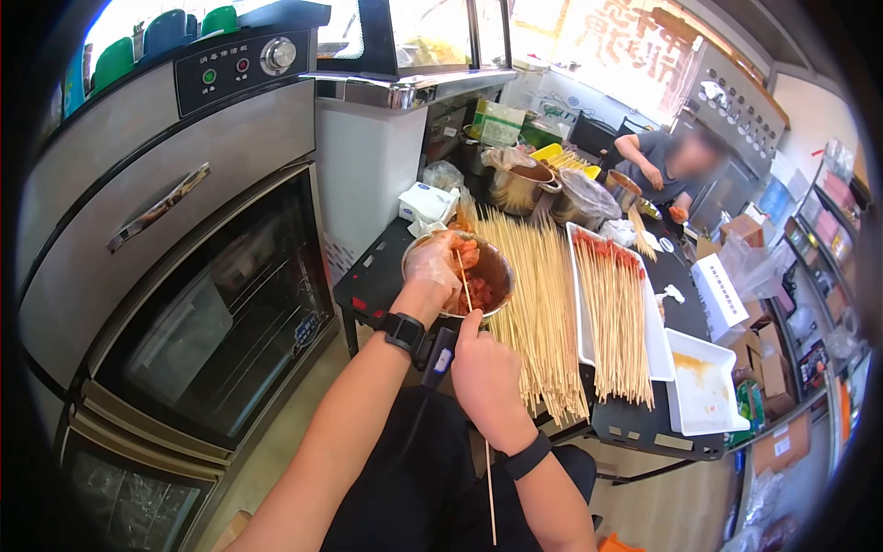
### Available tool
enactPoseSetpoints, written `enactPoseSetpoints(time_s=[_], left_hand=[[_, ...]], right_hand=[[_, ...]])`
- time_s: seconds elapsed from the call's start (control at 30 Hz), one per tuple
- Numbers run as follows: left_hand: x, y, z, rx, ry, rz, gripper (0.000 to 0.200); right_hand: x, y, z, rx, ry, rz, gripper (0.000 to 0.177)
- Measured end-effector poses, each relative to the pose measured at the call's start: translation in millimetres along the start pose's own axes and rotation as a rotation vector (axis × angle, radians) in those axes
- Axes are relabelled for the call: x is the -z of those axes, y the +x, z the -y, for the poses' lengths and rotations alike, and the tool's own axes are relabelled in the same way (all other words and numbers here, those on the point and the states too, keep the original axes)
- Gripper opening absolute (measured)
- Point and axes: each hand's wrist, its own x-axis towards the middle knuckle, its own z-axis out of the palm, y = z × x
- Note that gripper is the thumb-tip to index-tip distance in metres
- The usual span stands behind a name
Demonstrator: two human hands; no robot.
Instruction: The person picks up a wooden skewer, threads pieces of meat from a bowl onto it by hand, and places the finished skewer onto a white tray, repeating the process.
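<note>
My left hand, in a clear plastic glove, is over a metal bowl of red raw meat pieces. Its fingers are closed around a piece of meat at the bowl's far side. Just below the bowl, my right hand grips a thin bamboo skewer. The skewer's upper end reaches up to the meat in my left fingers; its tail hangs down over my lap. Whether the tip has gone into the meat is hard to see.
A big pile of bare skewers lies right of the bowl. Beyond it are a white tray of meat-tipped skewers and a stained white tray. Pots stand behind. Another person works at the far end. A steel cabinet stands left.
</note>
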Motion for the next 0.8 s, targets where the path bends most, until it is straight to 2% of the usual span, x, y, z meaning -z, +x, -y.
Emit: enactPoseSetpoints(time_s=[0.1, 0.2, 0.27, 0.3, 0.33, 0.4, 0.43, 0.53, 0.6, 0.8], left_hand=[[-5.0, -14.8, -1.8, -0.005, 0.081, 0.076, 0.007], [0.7, -8.5, -0.2, -0.110, 0.136, 0.167, 0.010], [4.5, -2.5, -3.9, 0.102, 0.004, 0.336, 0.014], [-2.0, -12.6, -4.4, 0.048, 0.077, 0.253, 0.018], [-4.2, -16.8, -5.6, 0.048, 0.077, 0.252, 0.018], [-6.1, -20.5, -7.6, 0.167, 0.203, 0.234, 0.023], [-4.6, -17.3, -7.0, 0.167, 0.202, 0.235, 0.023], [-3.1, -17.6, -4.1, 0.099, 0.269, 0.283, 0.026], [-1.2, -25.7, -1.7, -0.028, 0.495, 0.300, 0.027], [-4.3, -28.0, 4.3, -0.144, 0.567, 0.243, 0.032]], right_hand=[[-0.6, 1.4, -0.9, -0.002, -0.009, 0.003, 0.043], [0.1, 1.9, -0.9, -0.024, -0.009, 0.013, 0.042], [-0.3, 2.9, -2.7, 0.008, -0.013, -0.012, 0.043], [-0.3, 3.1, -3.3, 0.039, -0.014, -0.045, 0.044], [0.1, 2.7, -3.4, 0.039, -0.013, -0.044, 0.044], [1.3, 2.2, -3.3, 0.047, 0.001, -0.024, 0.043], [0.7, 1.6, -3.2, 0.048, 0.000, -0.023, 0.043], [-2.1, -2.2, -4.3, 0.001, 0.038, 0.002, 0.043], [-3.1, -3.0, -4.5, 0.007, 0.055, -0.005, 0.042], [3.3, 3.7, 4.8, 0.009, 0.138, 0.005, 0.043]])
